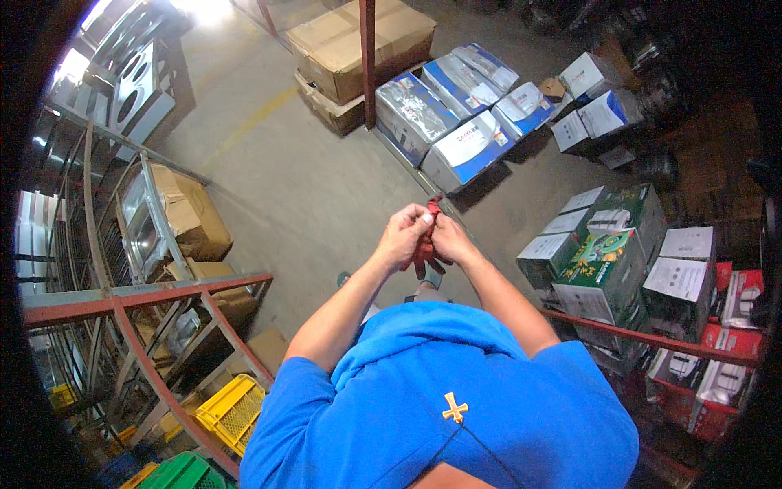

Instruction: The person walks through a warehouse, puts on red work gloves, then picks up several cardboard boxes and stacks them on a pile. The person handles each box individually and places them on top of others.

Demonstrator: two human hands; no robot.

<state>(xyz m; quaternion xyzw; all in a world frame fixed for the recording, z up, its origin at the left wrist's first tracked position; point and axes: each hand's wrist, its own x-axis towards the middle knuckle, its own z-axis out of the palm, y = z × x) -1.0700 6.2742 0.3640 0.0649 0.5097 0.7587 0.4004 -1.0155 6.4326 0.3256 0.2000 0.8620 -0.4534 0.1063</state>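
Note:
In front of my body, above the concrete floor, both hands are close together on a dark red work glove (423, 254). My left hand (404, 234) has its thumb and fingers closed on the glove from the left. From the other side my right hand (450, 240) grips it, knuckles turned away, so some of its fingers are hidden. The glove's fingers dangle below the hands, and a bright red bunched part (434, 207) sticks up between them. Whether this is one glove or a pair I cannot tell.
Blue-and-white boxes (468, 151) stand ahead to the right, beside a red metal post (368, 65) and brown cartons (358, 41). Green boxes (603, 261) are stacked at right. Red metal framing (147, 297), a yellow crate (232, 411) and a green crate (183, 473) lie left.

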